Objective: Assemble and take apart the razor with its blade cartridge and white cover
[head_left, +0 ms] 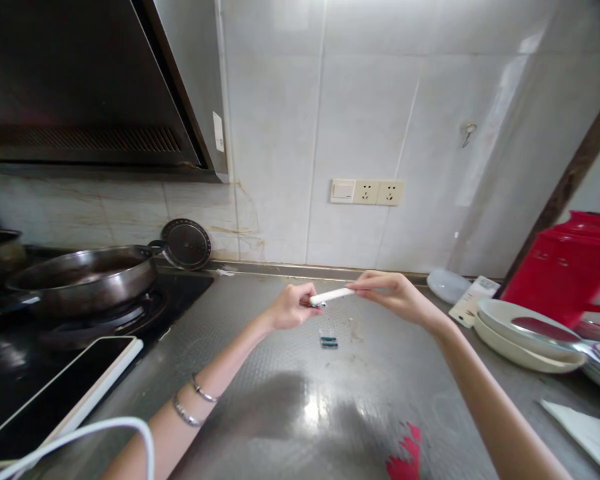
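Both hands are raised over the steel counter, with a slim white object (333, 295) held level between them, seen edge-on; its exact kind cannot be made out. My left hand (291, 307) is closed around its left end, where something small and shiny shows at the fingertips. At the other end, my right hand (394, 297) pinches it between thumb and fingers. Below them, two small dark green cylinders that look like batteries (329, 343) lie side by side on the counter (260, 400).
On the left, a steel pan (93, 283) sits on the black stove, and a phone-like device (55, 400) with a white cable lies nearby. At right are stacked plates (525, 330), a red thermos jug (563, 267) and a white box (474, 301). A red scrap (406, 457) lies in front.
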A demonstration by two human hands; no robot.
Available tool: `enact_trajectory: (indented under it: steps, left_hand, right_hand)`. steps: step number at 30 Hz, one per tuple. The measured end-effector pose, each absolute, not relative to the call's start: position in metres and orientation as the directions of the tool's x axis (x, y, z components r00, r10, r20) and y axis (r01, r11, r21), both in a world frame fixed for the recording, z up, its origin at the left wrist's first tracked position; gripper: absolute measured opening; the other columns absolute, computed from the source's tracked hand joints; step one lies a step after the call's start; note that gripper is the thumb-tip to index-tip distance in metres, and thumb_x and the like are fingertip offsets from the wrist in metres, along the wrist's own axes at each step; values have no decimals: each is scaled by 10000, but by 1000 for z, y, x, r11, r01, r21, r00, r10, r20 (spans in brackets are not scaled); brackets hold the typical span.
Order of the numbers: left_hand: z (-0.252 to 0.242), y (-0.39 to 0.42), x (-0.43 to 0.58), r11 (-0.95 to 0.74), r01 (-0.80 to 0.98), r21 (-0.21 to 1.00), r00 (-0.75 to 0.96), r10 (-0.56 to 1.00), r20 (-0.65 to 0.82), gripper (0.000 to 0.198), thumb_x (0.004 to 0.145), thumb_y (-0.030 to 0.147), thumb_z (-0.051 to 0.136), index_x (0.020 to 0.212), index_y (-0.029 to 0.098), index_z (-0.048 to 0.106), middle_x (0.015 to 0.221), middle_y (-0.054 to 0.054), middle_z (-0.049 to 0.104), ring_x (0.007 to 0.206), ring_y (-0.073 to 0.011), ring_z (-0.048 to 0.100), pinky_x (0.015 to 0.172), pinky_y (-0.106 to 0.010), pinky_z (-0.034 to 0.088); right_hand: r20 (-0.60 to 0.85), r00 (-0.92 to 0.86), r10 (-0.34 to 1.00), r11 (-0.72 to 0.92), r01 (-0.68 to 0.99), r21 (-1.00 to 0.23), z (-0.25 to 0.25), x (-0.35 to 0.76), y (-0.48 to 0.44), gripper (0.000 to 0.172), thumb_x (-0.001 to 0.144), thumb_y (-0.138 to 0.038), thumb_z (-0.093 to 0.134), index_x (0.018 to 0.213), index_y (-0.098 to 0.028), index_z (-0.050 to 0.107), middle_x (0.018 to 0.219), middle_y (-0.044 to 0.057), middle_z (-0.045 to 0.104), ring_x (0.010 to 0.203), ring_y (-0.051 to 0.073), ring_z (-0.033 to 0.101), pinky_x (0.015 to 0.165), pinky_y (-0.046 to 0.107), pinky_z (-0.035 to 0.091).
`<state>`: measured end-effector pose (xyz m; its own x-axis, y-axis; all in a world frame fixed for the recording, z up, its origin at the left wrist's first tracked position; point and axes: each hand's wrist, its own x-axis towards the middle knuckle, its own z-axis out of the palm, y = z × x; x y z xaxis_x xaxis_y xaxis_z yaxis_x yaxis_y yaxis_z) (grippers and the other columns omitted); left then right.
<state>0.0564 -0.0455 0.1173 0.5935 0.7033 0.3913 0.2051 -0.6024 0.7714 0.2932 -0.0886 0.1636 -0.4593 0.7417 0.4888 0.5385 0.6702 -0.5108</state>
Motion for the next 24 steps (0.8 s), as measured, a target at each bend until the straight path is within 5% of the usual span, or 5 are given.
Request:
enact_trajectory:
  steps: [24]
  left_hand:
    - [114,-43,56,-585,200,786,594,711,378,204,653,201,651,678,142,458,652,-1,618,615,-110,585,551,-182,400]
  right_hand:
    - [501,-442,744,667,540,-513,157,298,-79,314,809,-400,529,996,-202,687,877,69,647,787,177,585,717,282,442]
